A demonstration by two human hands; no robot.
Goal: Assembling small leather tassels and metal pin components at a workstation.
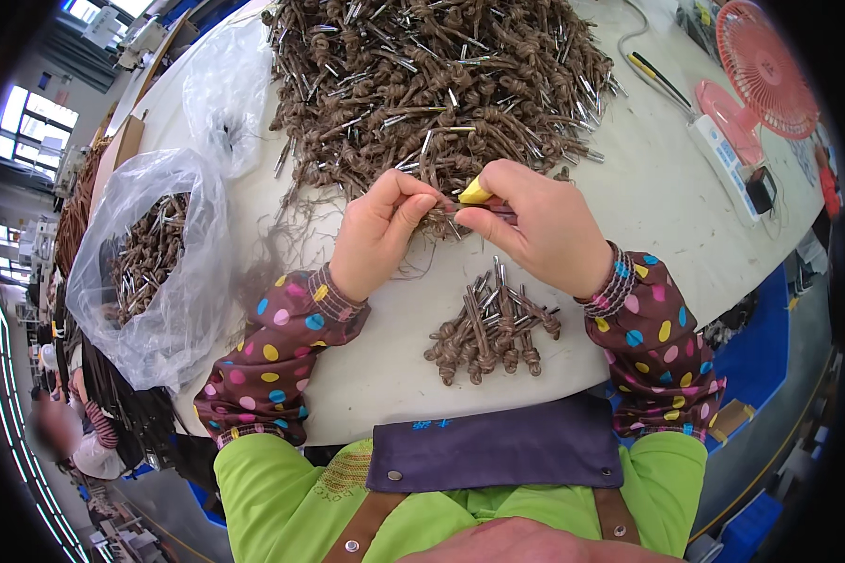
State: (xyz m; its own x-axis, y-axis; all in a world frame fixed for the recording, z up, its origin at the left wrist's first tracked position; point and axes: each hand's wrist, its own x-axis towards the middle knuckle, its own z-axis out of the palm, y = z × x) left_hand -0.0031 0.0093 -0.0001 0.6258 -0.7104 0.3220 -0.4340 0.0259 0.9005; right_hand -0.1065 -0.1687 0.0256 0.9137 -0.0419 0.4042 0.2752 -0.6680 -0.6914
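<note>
Left hand (377, 235): we see it pinching the frayed end of a knotted brown cord (438, 217), fingers closed on it.
Right hand (540, 225): clamped on the cord's other end together with a yellow tool (475, 192).
Cord's place: mid tabletop (667, 197), between the big far pile (432, 84) and the small near bundle (491, 328).
Handling: we judge it light, limp and fibrous, with slick metal tips; grip at the knot.
Left side: a clear bag (150, 272) holds more.
</note>
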